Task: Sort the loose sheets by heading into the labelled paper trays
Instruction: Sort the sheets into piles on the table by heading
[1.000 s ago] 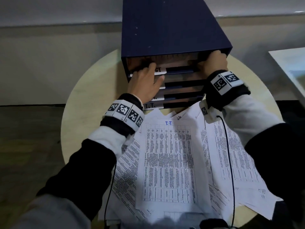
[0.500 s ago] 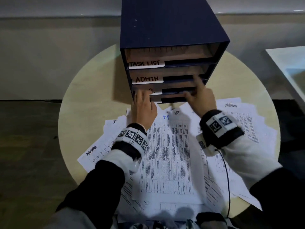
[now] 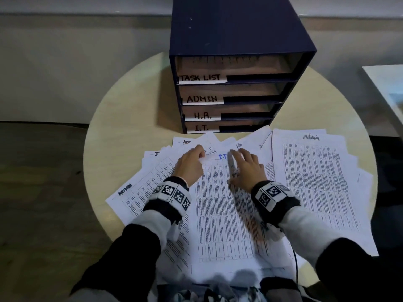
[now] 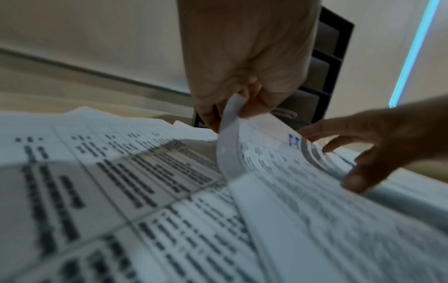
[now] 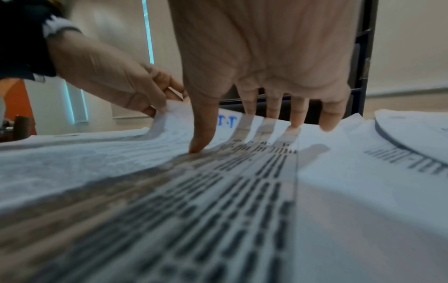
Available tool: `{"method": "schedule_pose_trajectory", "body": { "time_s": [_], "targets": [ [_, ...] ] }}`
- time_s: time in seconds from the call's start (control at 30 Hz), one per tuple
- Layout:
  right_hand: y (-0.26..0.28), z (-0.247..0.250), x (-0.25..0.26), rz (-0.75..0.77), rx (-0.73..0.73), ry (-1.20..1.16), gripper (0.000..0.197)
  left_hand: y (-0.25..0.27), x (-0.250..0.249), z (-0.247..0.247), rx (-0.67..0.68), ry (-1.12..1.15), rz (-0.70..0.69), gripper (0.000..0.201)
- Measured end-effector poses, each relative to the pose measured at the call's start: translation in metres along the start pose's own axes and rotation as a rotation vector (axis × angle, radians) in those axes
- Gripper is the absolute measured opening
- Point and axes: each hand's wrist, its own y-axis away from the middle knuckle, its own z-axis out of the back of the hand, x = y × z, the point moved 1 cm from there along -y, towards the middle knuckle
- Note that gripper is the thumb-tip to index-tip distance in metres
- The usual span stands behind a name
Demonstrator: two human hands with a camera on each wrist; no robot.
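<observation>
A dark blue tray unit (image 3: 235, 33) stands at the back of the round table, its slots labelled TASK LIST (image 3: 200, 78), ADMIN (image 3: 201, 99), H.R. (image 3: 202, 115) and I.T. (image 3: 201, 128). Loose printed sheets fan out in front of it. The top middle sheet (image 3: 218, 205) is headed I.T. in blue. My left hand (image 3: 192, 162) pinches that sheet's upper left corner (image 4: 230, 122), which curls up. My right hand (image 3: 246, 168) lies on the same sheet with straight spread fingers (image 5: 297, 114) and the thumb pressing down.
Sheets headed ADMIN lie at the left (image 3: 130, 199) and at the right (image 3: 314, 179); one marked HR (image 3: 239, 145) peeks out behind. A white surface (image 3: 388, 88) is at the far right. Bare tabletop (image 3: 130, 118) shows left of the trays.
Both hands came back from the tray slots and down onto the sheets. The left hand has taken the corner of the I.T. sheet; the right hand now rests flat on it.
</observation>
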Motion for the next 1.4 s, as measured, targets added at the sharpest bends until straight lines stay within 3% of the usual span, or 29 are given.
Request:
{"method": "schedule_pose_trajectory", "body": {
  "time_s": [0.07, 0.13, 0.27, 0.37, 0.5, 0.63, 0.77, 0.9, 1.0, 1.1, 1.2, 1.4],
  "targets": [
    [-0.001, 0.002, -0.002, 0.007, -0.003, 0.039, 0.098, 0.002, 0.001, 0.001, 0.018, 0.135, 0.000, 0.034],
    [0.001, 0.004, -0.001, 0.028, -0.018, 0.100, 0.092, 0.002, 0.002, 0.003, -0.003, 0.190, 0.007, 0.040],
    [0.007, 0.004, -0.003, 0.099, -0.111, 0.239, 0.035, 0.007, -0.001, 0.007, 0.039, 0.255, 0.030, 0.039],
    [0.010, 0.005, -0.008, 0.125, -0.135, 0.166, 0.015, 0.008, 0.005, 0.005, 0.032, 0.329, 0.103, 0.022],
    [-0.002, 0.015, -0.024, 0.022, -0.203, -0.053, 0.017, -0.001, 0.014, -0.005, -0.033, 0.271, 0.203, 0.014],
    [-0.024, 0.039, -0.056, -0.253, -0.253, -0.047, 0.035, -0.008, 0.013, -0.011, -0.056, 0.279, 0.223, 0.006],
    [-0.044, 0.057, -0.080, -0.439, -0.217, -0.116, 0.043, -0.017, 0.007, -0.011, -0.182, 0.311, 0.307, 0.022],
    [-0.058, 0.069, -0.100, -0.383, -0.102, 0.007, 0.062, -0.024, 0.000, -0.003, -0.304, 0.314, 0.398, 0.016],
    [-0.064, 0.077, -0.105, -0.340, -0.105, 0.130, 0.052, -0.028, 0.002, 0.004, -0.364, 0.347, 0.453, 0.007],
    [-0.060, 0.073, -0.109, -0.219, -0.230, 0.180, 0.034, -0.031, 0.007, 0.010, -0.434, 0.362, 0.473, 0.019],
    [-0.050, 0.062, -0.113, -0.095, -0.384, 0.058, 0.012, -0.031, 0.011, 0.015, -0.477, 0.371, 0.460, 0.021],
    [-0.029, 0.058, -0.101, 0.125, -0.674, -0.150, 0.005, -0.030, 0.008, 0.015, -0.421, 0.387, 0.422, 0.024]
  ]
}}
